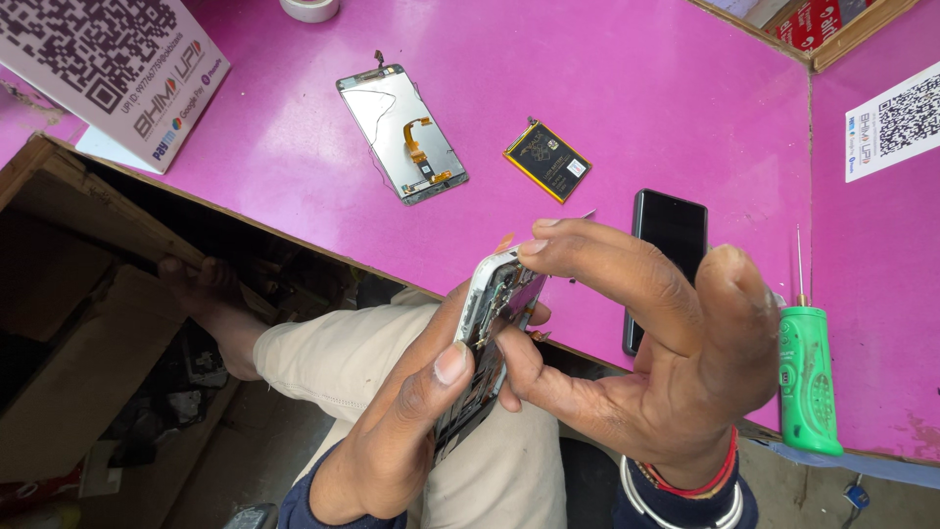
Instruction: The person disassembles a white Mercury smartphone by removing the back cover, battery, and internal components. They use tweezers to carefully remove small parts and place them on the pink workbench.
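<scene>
Left hand (411, 421) grips the opened white-framed phone body with exposed circuit board (494, 328) from below, thumb clamped on its edge, held over the lap. Right hand (651, 338) is spread, forefinger and thumb pinching at the phone's top corner. Risk: the tilted phone slips from the one-handed grip, or prying cracks the board. Beyond the right hand on the pink tabletop (587, 88): black phone (668, 264), green-handled screwdriver (808, 377), black-and-yellow flat battery (547, 162), detached cracked screen panel (401, 134). White square-code placard (113, 69) far left; white code sticker (893, 122) far right.
</scene>
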